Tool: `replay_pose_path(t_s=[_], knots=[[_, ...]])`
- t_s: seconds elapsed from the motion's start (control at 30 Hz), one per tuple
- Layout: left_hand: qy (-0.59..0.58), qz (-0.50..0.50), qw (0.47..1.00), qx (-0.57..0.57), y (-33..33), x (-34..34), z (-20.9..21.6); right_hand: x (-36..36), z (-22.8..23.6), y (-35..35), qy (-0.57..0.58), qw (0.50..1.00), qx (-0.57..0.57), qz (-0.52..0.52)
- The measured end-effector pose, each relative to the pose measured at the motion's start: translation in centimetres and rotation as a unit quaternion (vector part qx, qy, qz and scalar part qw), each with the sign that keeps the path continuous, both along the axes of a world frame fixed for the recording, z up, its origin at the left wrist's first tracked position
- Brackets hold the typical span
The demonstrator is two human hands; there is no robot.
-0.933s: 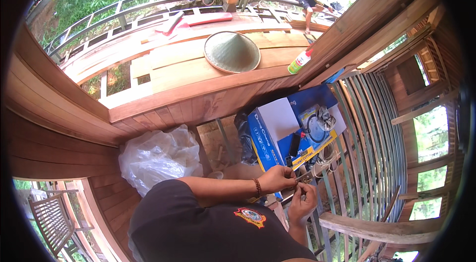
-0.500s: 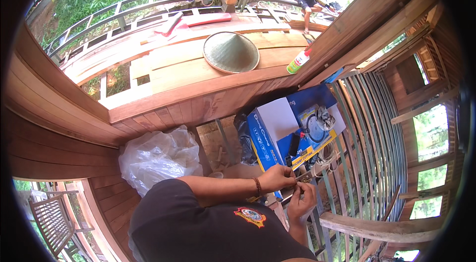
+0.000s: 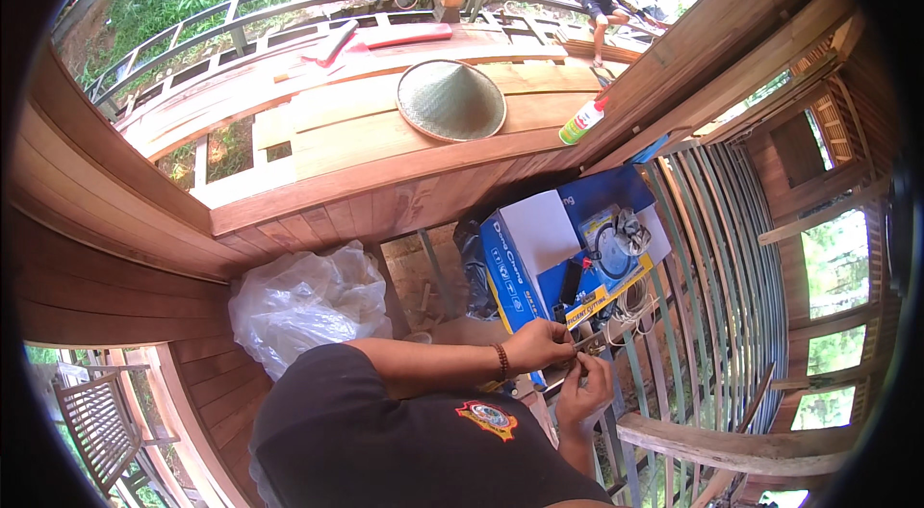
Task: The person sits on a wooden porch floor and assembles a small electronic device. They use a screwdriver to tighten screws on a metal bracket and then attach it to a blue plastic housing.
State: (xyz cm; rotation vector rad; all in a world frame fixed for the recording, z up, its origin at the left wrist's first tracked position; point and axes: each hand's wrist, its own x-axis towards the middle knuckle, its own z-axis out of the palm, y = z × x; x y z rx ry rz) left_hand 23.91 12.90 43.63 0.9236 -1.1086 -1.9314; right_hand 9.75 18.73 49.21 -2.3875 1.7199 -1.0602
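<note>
My left hand (image 3: 541, 345), with a beaded bracelet at the wrist, is closed in a pinch, its fingertips meeting those of my right hand (image 3: 586, 391). Both hands pinch something small and dark between them, too small to make out. They are just in front of a blue open cardboard box (image 3: 518, 301) with yellow edging. Inside the box lie a clear plastic-wrapped bundle (image 3: 614, 261), a black object (image 3: 573, 277) and a red-tipped part. Beside the box's right corner is a coil of pale cord (image 3: 631, 306).
A crumpled clear plastic sheet (image 3: 308, 301) lies to the left. A conical woven hat (image 3: 450, 101) and a white-green bottle (image 3: 582, 121) rest on the planks beyond the low wall. Open joists (image 3: 717, 248) with gaps run along the right. Another person (image 3: 606, 6) sits far off.
My hands stay together in nearly the same place, with only a slight shift of the fingers. The view has moved very little.
</note>
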Motion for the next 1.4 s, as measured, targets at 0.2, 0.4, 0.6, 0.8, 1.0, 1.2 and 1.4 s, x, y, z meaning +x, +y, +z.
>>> replay_pose_path(t_s=[0.2,0.4,0.6,0.8,1.0,1.2,1.4], knots=[[0.002,-0.004,1.000,0.001,-0.2,0.2,-0.5,0.4,-0.1,-0.6,0.000,1.000,0.002,-0.003],[0.013,-0.017,1.000,-0.001,-0.7,0.0,-0.8,-0.7,-1.3,-0.6,-0.004,1.000,-0.013,-0.002],[0.054,0.004,0.998,0.034,-0.8,0.0,-1.0,0.3,-0.6,-1.0,-0.034,0.999,-0.014,-0.003],[0.034,-0.012,0.999,0.040,-1.0,0.8,-0.1,0.3,-0.5,-1.1,-0.036,0.999,-0.003,-0.003],[0.030,-0.013,0.999,0.034,-1.0,0.6,-0.5,0.4,-0.3,-1.4,-0.026,0.999,0.018,-0.005],[0.032,0.017,0.999,0.013,-0.8,-0.2,-1.1,0.0,0.4,-1.3,0.001,1.000,0.023,0.012],[0.009,-0.007,1.000,0.025,-1.4,0.0,2.7,-0.4,2.0,-1.3,-0.018,0.999,-0.021,-0.017]])
